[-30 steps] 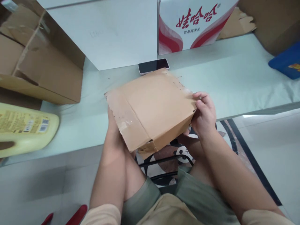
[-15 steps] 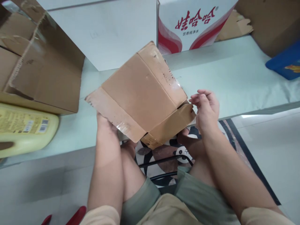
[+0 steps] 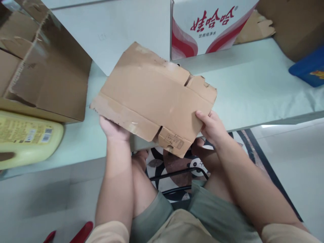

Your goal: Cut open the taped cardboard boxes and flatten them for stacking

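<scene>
**Brown carton [image 3: 152,91] up in both hands, over front edge of cloth-covered table [image 3: 253,84]**

Far L: pale yellow jug [image 3: 27,138] w/ printed label, partly out of view. Just behind it, big open box [image 3: 60,77], brown, flaps up. Below, on floor, red item [image 3: 82,233], cut off by bottom edge of view.

Next, L hand [image 3: 113,130]: at carton's L near edge, under the flap; fingers hidden beneath, so can't tell how they're closed. Behind, plain white box [image 3: 121,30], partly covered by carton in view.

Mid: the carton, looks flattened, tilted, flaps on near & far sides, worn tape along edges, small printed mark + notch on near R flap. Below it, btwn the knees, panda-pattern mat [image 3: 197,164] on floor.

R of that: white/red printed box [image 3: 210,28] at back of table. In front, R hand [image 3: 212,125]: clamped on carton's R end, thumb on top, other fingers mostly hidden underneath.

Further R: torn cardboard [image 3: 257,28] at back, then blue container [image 3: 307,69], cut off at R edge.
</scene>
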Motion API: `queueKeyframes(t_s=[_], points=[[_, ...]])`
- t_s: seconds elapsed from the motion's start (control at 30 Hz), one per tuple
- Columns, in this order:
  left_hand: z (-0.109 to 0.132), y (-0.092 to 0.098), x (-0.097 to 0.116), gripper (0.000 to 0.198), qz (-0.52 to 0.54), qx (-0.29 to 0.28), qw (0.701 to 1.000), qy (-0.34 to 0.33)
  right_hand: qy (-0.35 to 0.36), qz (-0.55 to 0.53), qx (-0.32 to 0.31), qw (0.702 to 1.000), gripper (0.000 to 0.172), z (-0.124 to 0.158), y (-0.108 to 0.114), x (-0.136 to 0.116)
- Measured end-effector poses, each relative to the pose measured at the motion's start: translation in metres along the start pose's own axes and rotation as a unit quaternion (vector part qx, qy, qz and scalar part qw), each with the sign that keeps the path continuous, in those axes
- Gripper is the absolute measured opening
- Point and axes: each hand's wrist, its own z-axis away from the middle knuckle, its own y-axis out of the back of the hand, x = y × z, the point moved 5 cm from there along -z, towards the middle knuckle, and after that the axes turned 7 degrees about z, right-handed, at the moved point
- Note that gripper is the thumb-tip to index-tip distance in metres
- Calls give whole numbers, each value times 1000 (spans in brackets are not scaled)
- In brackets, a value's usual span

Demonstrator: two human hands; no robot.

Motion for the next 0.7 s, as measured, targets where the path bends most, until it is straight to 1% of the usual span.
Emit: queueKeyframes(t_s=[0.07, 0.1, 0.13, 0.17, 0.23, 0.3, 0.37, 0.43, 0.47, 0.5, 0.53, 0.6, 0.7], points=[[6, -10, 2, 41, 20, -33, 999, -3, -11, -8, 21, 1000, 61, -1, 0, 1], [8, -13, 0, 41, 21, -43, 999, 8, -7, -8, 29, 1000, 60, -2, 1, 1], [8, -13, -2, 38, 16, -40, 999, 19, 1, -4, 35, 999, 58, -2, 1, 0], [7, -10, -4, 34, 8, -17, 1000, 15, 9, 1, 37, 999, 56, -2, 2, -1], [1, 2, -12, 29, -14, 21, 999, 33, 12, 12, 29, 999, 56, 0, 0, -3], [-6, 14, -18, 29, -5, 37, 998, 41, -7, 18, -4, 1000, 60, 4, -4, -3], [-12, 24, -21, 27, 4, 44, 998, 43, -33, 26, -64, 997, 61, 10, -13, -3], [-14, 30, -22, 26, 3, 56, 997, 44, -44, 32, -121, 991, 58, 15, -21, -4], [-14, 32, -21, 25, 1, 67, 997, 46, -44, 28, -134, 990, 56, 16, -23, -4], [-14, 32, -20, 25, 1, 76, 996, 49, -41, 18, -134, 990, 54, 17, -25, -5], [-13, 31, -19, 26, 5, 82, 995, 51, -35, 3, -122, 992, 53, 17, -25, -5], [-11, 28, -15, 28, 23, 84, 995, 57, -19, -27, -79, 996, 51, 16, -22, -5], [-8, 23, -5, 33, 59, 86, 993, 59, 14, -55, -6, 998, 54, 14, -13, -5]])
